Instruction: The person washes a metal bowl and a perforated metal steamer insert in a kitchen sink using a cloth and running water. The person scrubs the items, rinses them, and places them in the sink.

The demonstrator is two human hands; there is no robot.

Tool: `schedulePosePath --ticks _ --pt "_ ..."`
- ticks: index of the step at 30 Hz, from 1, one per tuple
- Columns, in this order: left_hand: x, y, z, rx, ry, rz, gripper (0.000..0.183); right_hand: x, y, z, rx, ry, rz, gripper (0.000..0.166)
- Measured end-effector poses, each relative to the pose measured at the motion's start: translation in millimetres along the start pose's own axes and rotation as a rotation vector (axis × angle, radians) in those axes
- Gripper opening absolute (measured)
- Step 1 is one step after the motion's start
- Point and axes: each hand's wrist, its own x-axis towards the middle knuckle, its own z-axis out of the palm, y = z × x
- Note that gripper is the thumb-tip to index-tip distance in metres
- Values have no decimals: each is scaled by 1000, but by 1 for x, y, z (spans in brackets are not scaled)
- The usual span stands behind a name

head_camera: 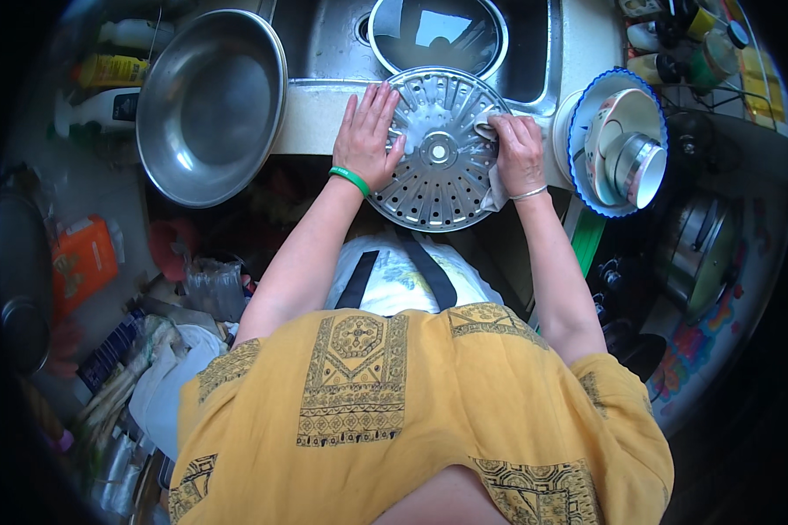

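Note:
A round perforated metal steamer tray [438, 197] lies before me across the counter's front edge, its near side overhanging. Water or suds glisten on its upper left part. My left hand [370, 141], with a green wristband, rests over the tray's left rim, fingers straight and slightly apart, thumb on the slotted surface. On the right side, my right hand [520, 147] grips a pale cloth [494, 189] pressed to the tray. Part of the cloth is hidden under that hand. Behind the tray, a glass pot lid [437, 39] with a metal rim sits at the sink.
A large metal basin [213, 108] stands left of the steel sink [325, 42]. At right, a blue-rimmed bowl [581, 154] holds smaller bowls. Bottles and jars [712, 62] fill a rack beyond. A lidded pot [699, 243] is lower right; an orange packet [84, 262] is left.

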Motion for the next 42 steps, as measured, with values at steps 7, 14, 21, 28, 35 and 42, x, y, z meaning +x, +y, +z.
schedulePosePath --ticks 7,14,21,28,35,42 --pt "-4 -3 2 66 -30 11 71 -9 -5 -1 5 27 22 27" --pt "-4 -2 2 49 -21 -6 69 -8 0 -1 49 12 95 18" --pt "-1 -4 5 40 2 5 69 9 -2 6 20 58 94 16" --pt "-2 0 1 41 -9 -2 68 -12 -16 -1 105 9 151 20" --pt "-2 0 3 24 -1 -8 68 -11 -37 10 98 120 300 18" --pt "-3 -3 4 23 -7 -10 69 -39 -91 3 317 -107 122 43"
